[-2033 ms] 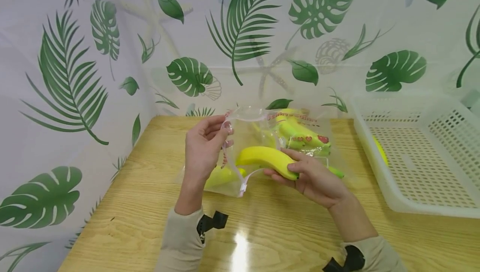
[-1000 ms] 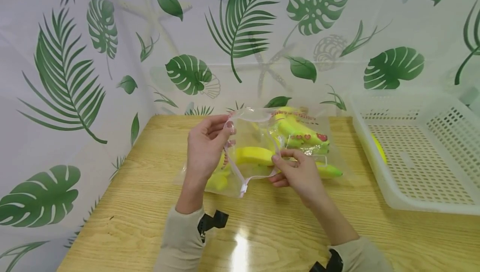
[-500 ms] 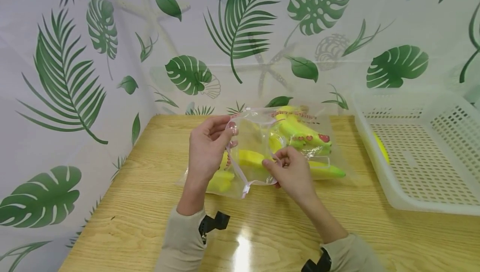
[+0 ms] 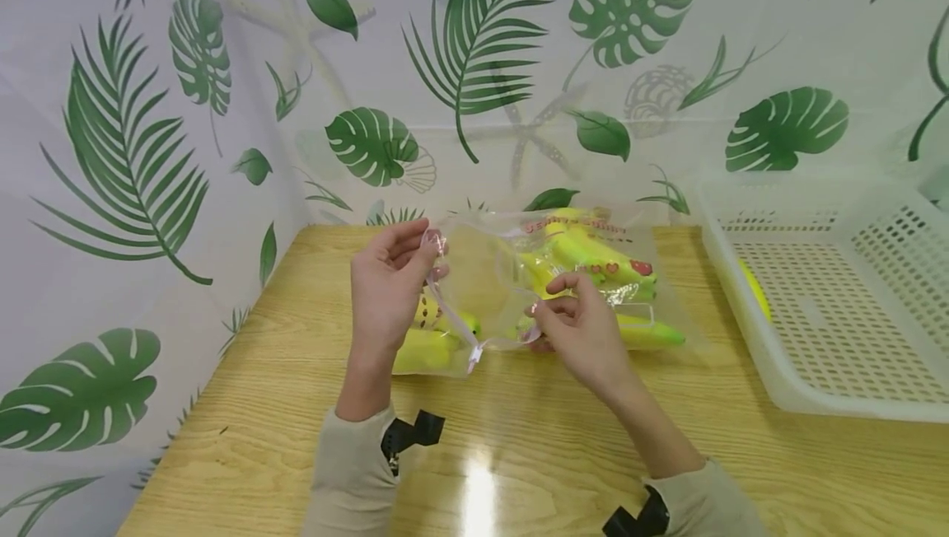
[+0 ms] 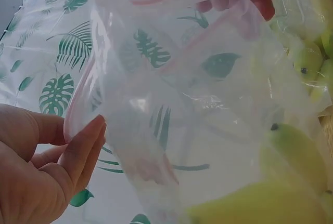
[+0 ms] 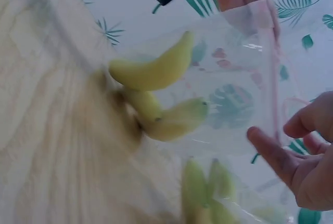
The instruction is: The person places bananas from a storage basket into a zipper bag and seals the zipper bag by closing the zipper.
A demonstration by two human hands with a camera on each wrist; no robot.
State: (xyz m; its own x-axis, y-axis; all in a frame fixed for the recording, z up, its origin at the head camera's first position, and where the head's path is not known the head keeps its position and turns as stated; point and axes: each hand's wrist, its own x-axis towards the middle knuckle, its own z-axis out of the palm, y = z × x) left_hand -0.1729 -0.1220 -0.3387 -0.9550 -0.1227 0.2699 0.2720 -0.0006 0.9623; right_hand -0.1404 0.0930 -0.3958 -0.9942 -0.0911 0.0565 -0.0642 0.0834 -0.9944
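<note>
A clear zip bag (image 4: 474, 273) with a pinkish rim stands with its mouth spread between my hands. My left hand (image 4: 387, 286) pinches the left rim, and the thumb and fingers of my right hand (image 4: 586, 335) pinch the right rim. Several yellow bananas (image 4: 428, 352) lie low inside this bag, some partly behind my left hand. In the right wrist view the bananas (image 6: 153, 73) show through the plastic; in the left wrist view a banana (image 5: 260, 203) lies at the bottom. The white slider (image 4: 475, 356) sits at the near corner of the mouth.
Another clear bag (image 4: 670, 319), holding several bananas (image 4: 593, 253), lies just behind my right hand. At the right stands a white perforated basket (image 4: 786, 356) with one banana (image 4: 754, 290) against its left wall. A leaf-patterned cloth (image 4: 460, 67) hangs behind the wooden table (image 4: 282, 405).
The banana in my right hand went into the bag and was let go. My right hand then took hold of the bag's rim. My left hand has shifted left, and the bananas inside lie further left.
</note>
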